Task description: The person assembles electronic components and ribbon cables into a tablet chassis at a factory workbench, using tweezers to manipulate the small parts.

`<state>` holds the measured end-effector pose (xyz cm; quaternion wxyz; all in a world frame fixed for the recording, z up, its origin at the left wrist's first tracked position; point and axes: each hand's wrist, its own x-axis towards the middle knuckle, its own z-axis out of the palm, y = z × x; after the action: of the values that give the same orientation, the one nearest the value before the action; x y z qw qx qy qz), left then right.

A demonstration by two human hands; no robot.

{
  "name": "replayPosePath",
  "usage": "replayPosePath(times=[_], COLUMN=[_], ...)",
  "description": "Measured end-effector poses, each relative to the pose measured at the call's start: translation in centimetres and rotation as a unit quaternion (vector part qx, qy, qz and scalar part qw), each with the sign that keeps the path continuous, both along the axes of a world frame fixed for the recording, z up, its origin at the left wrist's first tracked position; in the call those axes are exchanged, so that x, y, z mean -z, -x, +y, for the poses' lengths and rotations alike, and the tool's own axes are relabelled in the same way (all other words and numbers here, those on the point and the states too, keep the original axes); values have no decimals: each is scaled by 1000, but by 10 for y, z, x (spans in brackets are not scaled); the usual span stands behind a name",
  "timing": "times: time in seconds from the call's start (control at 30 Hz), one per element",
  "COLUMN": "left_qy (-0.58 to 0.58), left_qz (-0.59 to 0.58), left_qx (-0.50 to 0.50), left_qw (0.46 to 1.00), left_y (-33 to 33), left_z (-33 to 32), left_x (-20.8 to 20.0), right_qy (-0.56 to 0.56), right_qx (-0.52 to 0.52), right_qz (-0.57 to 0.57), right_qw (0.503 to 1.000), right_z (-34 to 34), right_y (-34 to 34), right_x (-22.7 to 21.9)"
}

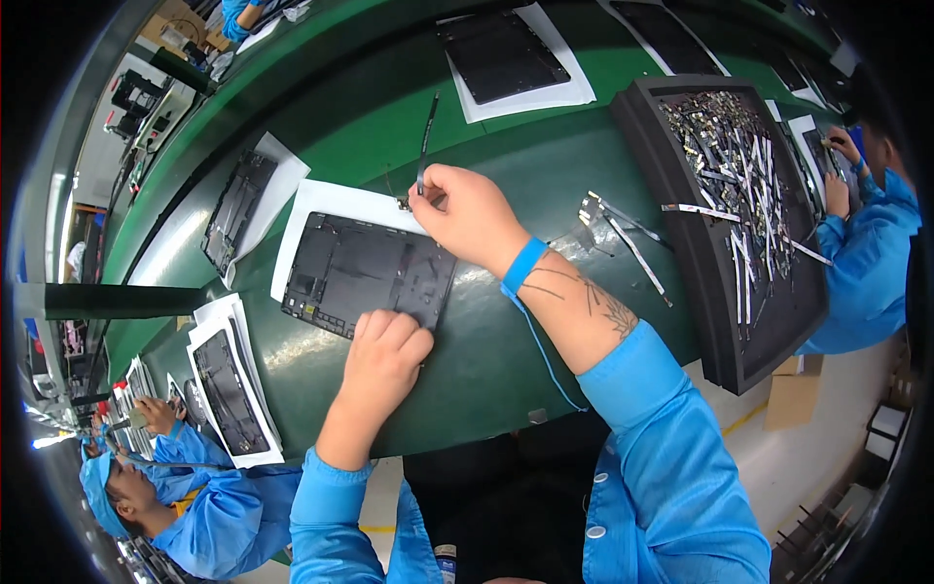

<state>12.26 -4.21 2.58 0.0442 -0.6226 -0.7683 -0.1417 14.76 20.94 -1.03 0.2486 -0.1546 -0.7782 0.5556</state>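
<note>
My right hand (472,214) is pinched closed on a thin black strip (428,141), which stands up from my fingertips by the upper right corner of the black panel (365,271), left of the frame's middle. My own fingers hide whether its lower end touches the panel. The panel lies aslant on a white sheet (341,200) on the green desk (525,341). My left hand (387,350) rests with bent fingers at the panel's lower edge; I cannot tell whether they grip it or merely press. I judge the step in hand to be working the strip at the panel's edge, and the next move seems to call for a light, exact pinch while the panel is steadied. At the right of the frame, a dark tray (700,292) holds a tangled heap of strips (752,185), white and dark, with small metallic bits crowding its upper part; one white strip juts over the left rim. Just left of it, a few loose strips (637,259) lie directly on the desk.
</note>
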Motion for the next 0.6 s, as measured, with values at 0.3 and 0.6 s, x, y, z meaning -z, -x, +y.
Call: replayPosePath(times=[0.3,0.6], left_qy=[-40,-121], left_qz=[-41,-106], left_qx=[95,-43], left_qw=[994,986], left_y=[56,17], left_z=[-14,-12], left_x=[0,14], right_qy=[-100,-128], right_qx=[6,-53], right_qz=[-67,-66], right_qw=[993,988], right_z=[-8,-10], right_y=[-2,-4], right_x=[-13,-12])
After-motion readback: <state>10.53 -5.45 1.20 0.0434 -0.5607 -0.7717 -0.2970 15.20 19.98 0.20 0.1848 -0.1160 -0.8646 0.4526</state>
